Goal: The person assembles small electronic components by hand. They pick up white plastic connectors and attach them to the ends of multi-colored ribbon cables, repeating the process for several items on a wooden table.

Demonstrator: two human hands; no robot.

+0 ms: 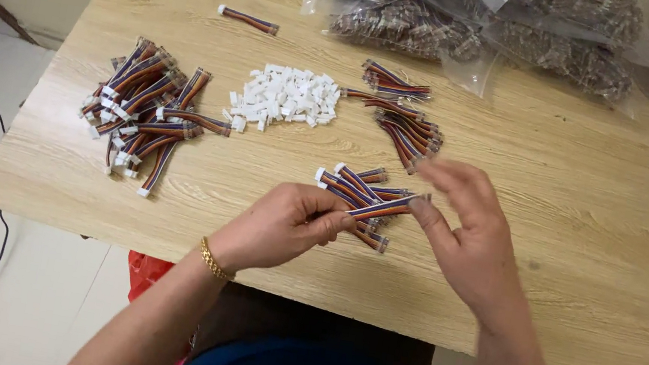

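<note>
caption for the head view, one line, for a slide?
Both hands, left hand and right hand, hold a short multicoloured wire bundle over a wooden table beside white connectors.

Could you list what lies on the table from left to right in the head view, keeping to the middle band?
Large pile of finished cable bundles → heap of small white connectors → left hand → striped cable held between both hands → right hand → bare wooden table.
</note>
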